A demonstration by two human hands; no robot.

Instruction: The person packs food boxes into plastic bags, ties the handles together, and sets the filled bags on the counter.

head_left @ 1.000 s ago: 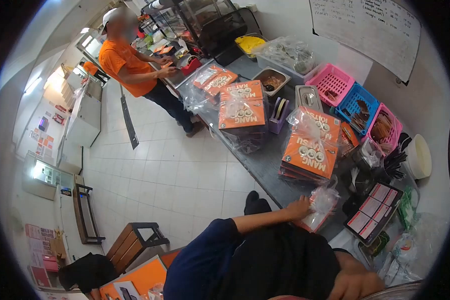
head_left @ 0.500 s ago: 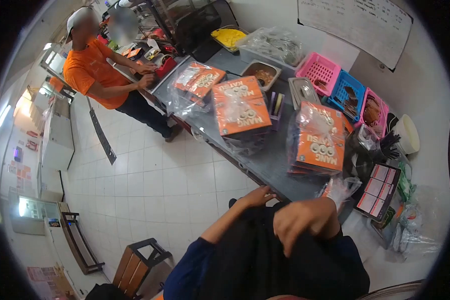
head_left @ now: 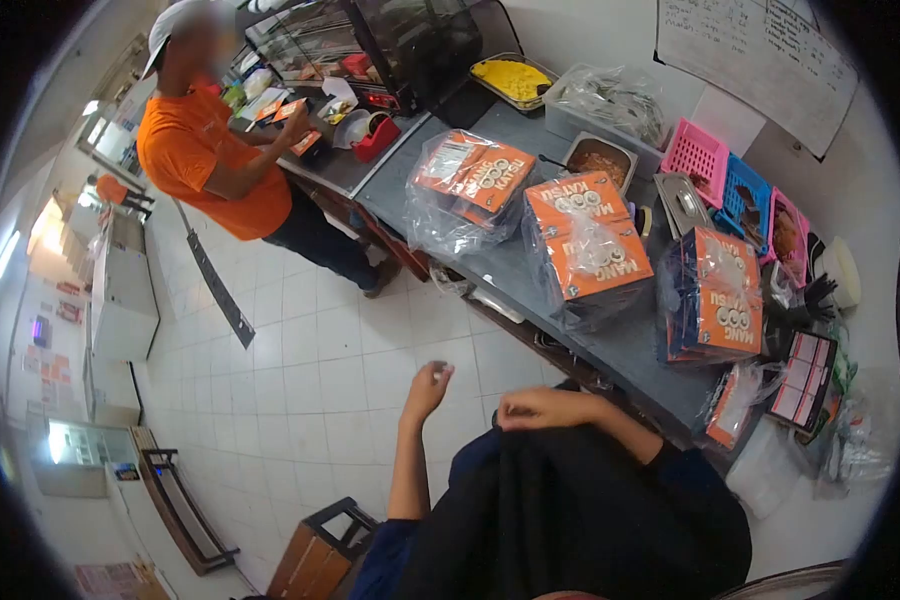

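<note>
The black cloth (head_left: 560, 515) over your front lies directly under your right hand (head_left: 545, 407), its folds running from that grip back toward your body. Your right hand touches the cloth's upper edge, fingers bent; you cannot tell whether they close on it. That hand is the nearer one. Your left hand (head_left: 427, 392) is raised, left of the cloth and apart from it, above the tiled floor (head_left: 390, 330), with its fingers curled; whether they pinch anything, you cannot tell. Beyond your right hand, the dark counter (head_left: 635, 370) slants forward and to the left, bearing plastic-wrapped orange boxes (head_left: 595, 245). Farther ahead and left, a person in an orange shirt (head_left: 215, 180) stands beside it.
</note>
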